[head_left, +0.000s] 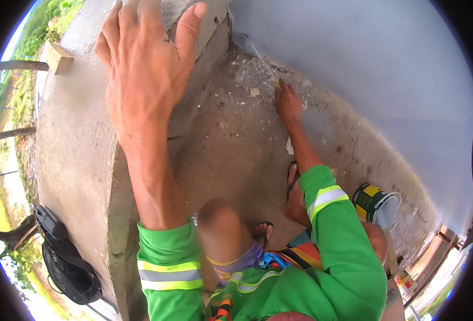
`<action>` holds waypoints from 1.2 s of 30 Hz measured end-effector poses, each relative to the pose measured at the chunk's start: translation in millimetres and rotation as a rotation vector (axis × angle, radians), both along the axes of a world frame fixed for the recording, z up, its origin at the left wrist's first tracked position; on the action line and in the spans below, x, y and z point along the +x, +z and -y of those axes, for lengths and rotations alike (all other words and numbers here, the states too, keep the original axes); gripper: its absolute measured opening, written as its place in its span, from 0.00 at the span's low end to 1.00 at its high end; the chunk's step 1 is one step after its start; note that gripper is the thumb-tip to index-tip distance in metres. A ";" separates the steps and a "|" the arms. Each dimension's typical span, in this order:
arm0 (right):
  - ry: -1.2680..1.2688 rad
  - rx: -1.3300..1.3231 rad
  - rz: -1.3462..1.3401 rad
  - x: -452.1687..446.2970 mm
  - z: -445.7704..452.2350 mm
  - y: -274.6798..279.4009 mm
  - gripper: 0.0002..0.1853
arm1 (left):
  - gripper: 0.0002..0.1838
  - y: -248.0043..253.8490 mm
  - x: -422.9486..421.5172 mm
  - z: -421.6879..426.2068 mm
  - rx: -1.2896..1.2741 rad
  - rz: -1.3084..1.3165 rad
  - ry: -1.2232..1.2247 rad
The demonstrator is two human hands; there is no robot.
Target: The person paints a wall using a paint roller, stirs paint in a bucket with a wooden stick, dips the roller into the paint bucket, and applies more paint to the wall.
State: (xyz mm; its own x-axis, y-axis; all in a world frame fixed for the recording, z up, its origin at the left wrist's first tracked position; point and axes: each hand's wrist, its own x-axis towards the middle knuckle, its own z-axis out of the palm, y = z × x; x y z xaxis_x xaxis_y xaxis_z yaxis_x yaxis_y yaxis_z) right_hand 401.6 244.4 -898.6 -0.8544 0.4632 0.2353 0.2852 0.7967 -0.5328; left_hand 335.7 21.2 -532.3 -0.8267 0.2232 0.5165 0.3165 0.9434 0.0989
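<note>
My left hand (148, 64) is stretched out over the concrete ledge (76, 144), fingers extended and thumb apart, holding nothing. Whether its palm rests on the concrete I cannot tell. Lower down and to the right, my right hand (288, 104) is closed around a thin, pale, straight tool (260, 58) with a bit of yellow at the grip. Its far end reaches the corner where the grey wall (354, 69) meets the floor (231, 139). The exact kind of tool is too small to make out. Pale flakes (254, 92) lie on the floor near it.
A dark green and yellow bucket (373, 203) stands by the wall at right. On the left ledge lie a black bag (67, 257) and a wooden block (58, 59). My feet in flip-flops (292, 182) are on the floor. Greenery shows beyond the ledge.
</note>
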 end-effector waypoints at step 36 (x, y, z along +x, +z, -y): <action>0.050 0.024 -0.113 -35.2 -16.6 132.7 0.16 | 0.46 -23.2 -26.1 22.0 -0.043 -0.083 -0.105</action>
